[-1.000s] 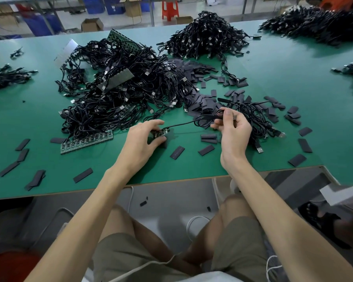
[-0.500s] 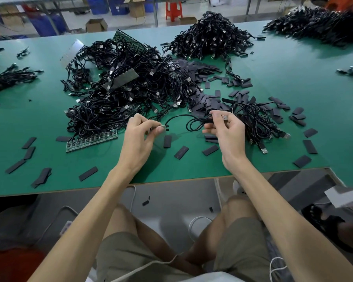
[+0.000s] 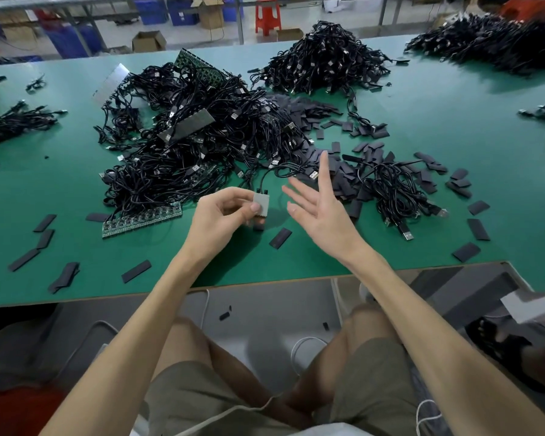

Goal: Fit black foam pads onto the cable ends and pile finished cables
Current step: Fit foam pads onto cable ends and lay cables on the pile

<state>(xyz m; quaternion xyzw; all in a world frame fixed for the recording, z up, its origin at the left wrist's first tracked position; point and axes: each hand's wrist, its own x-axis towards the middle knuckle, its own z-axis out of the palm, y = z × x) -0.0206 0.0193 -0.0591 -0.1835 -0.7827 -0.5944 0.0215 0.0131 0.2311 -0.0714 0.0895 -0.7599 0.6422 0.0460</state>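
Green worktop point(image 3: 453, 121). A big cable tangle point(image 3: 186, 136) sits mid-left and runs toward the far edge. Loose foam pads point(image 3: 343, 180) are scattered right of centre. Right hand point(image 3: 318, 212) is empty, fingers spread, above the worktop near the front edge. Left hand point(image 3: 224, 212), just beside it, pinches the cable end point(image 3: 261, 204), a small grey board. Its cable point(image 3: 266, 176) trails back into the tangle.

Risks:
- The lead probably snags and drags neighbouring cables if pulled.
- A one-hand pinch lets the board twist, so a pad could seat crooked.
- The nearest pad point(image 3: 280, 238) may get knocked toward the front edge.
- Overlapping pads may lift two at once.
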